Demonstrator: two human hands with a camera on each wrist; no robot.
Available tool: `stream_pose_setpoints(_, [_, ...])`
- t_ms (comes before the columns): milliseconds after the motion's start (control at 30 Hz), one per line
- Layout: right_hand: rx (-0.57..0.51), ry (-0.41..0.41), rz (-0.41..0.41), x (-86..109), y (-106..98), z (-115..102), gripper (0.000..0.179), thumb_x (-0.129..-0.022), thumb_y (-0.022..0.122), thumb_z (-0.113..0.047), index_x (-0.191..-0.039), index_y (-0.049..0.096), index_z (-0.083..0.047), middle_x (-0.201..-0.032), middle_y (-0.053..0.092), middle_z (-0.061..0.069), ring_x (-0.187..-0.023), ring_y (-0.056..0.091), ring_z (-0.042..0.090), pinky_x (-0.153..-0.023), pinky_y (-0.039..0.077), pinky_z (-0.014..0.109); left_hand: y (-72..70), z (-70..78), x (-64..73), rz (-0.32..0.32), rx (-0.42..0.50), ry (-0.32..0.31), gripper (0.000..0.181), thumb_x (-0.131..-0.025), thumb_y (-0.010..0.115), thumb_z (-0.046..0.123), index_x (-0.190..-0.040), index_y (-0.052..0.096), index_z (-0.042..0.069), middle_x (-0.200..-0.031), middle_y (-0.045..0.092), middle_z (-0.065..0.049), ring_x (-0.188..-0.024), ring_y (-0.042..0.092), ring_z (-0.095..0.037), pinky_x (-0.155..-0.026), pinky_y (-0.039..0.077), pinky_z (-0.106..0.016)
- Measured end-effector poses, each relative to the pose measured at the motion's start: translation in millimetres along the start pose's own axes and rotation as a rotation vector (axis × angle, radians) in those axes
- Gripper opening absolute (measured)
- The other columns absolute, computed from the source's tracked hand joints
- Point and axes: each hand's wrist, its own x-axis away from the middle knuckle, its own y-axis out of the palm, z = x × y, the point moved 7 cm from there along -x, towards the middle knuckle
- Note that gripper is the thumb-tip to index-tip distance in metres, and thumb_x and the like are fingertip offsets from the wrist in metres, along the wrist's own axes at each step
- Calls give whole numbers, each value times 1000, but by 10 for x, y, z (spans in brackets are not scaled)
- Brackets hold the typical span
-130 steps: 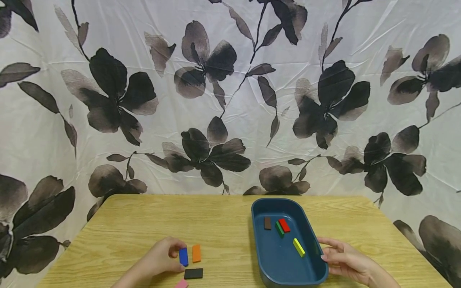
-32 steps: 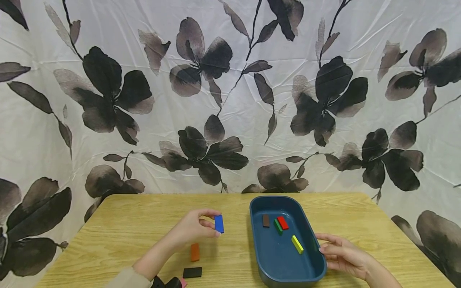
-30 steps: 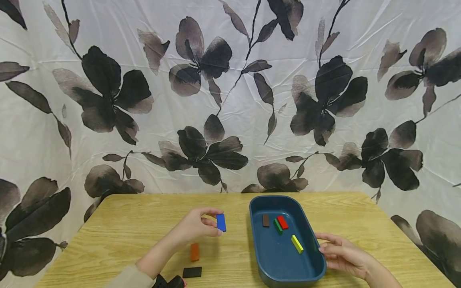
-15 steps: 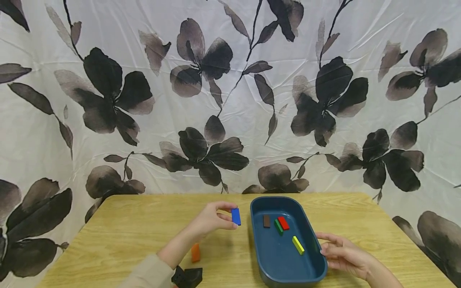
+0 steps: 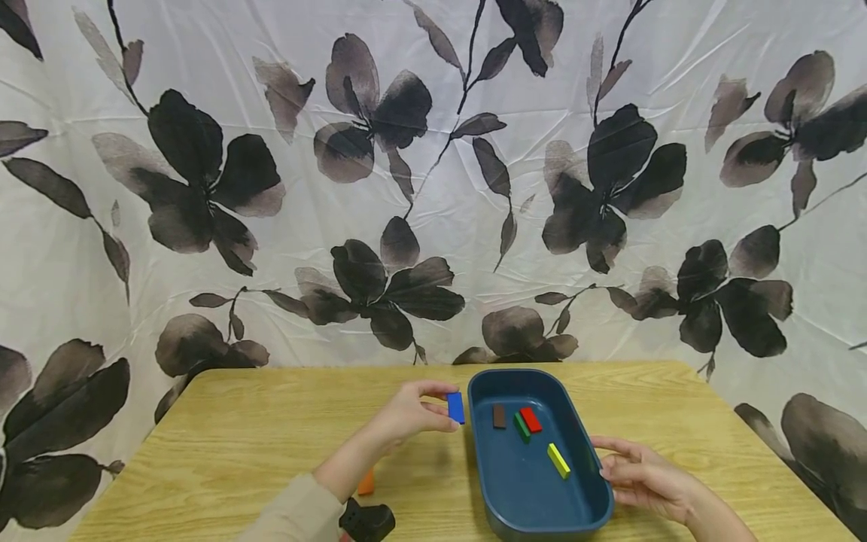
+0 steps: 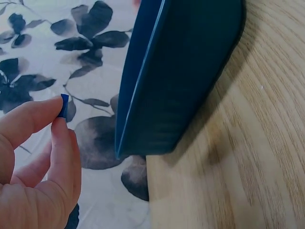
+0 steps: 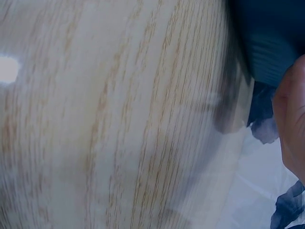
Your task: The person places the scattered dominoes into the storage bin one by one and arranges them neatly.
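My left hand (image 5: 413,412) pinches a small blue block (image 5: 456,408) between thumb and fingertips, above the table, just left of the bin's rim. In the left wrist view the blue block (image 6: 64,106) shows edge-on, apart from the bin's wall. The dark blue plastic bin (image 5: 521,497) holds a brown block (image 5: 499,416), a green block (image 5: 521,427), a red block (image 5: 531,420) and a yellow block (image 5: 558,461). My right hand (image 5: 650,482) touches the bin's right side with loosely bent fingers; the right wrist view shows only part of that hand (image 7: 293,119).
An orange block (image 5: 366,482) lies on the wooden table (image 5: 271,421), partly hidden behind my left forearm. A black wrist device (image 5: 368,521) covers the spot where the black block lay. A floral cloth (image 5: 433,188) hangs behind the table.
My left hand has lifted the blue block from beside the orange one and carried it right, close to the bin. Its motion has slowed. My right hand stays at the bin.
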Motion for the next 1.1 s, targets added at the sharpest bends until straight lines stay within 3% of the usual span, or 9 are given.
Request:
stream_pose_setpoints(200, [7,0,12,-1,6,-12,43,-94,41,5,-135,39,-6,-107,60,9,-99,61,19,-86,49,34,82,29,-43,-6,-19,10,53,-72,74,-5,-121,56,-7,-105,62,-12,-85,63,-19,-76,52,-34])
stream_pose_setpoints(467, [20,8,40,6,-8,-7,45,-94,42,4,-137,38,-6,-104,60,8,-98,62,18,-85,49,33,174,39,-100,-16,-26,-3,51,-72,75,-3,-120,59,-2,-119,57,-13,-88,60,-19,-77,52,-34])
stream_pose_setpoints(833, [19,8,42,-8,-2,-13,44,-93,43,4,-136,37,-6,-101,59,6,-94,62,15,-84,50,32,258,32,-145,-29,21,-9,51,-69,74,-9,-117,59,-8,-93,64,-10,-79,62,-15,-75,53,-31])
stream_pose_setpoints(1100, [2,9,25,-4,4,-27,43,-94,42,5,-135,39,-6,-104,59,8,-97,62,17,-86,49,33,306,60,-169,-13,-11,-17,51,-68,76,-8,-117,60,-5,-90,62,-8,-77,57,-14,-72,53,-29])
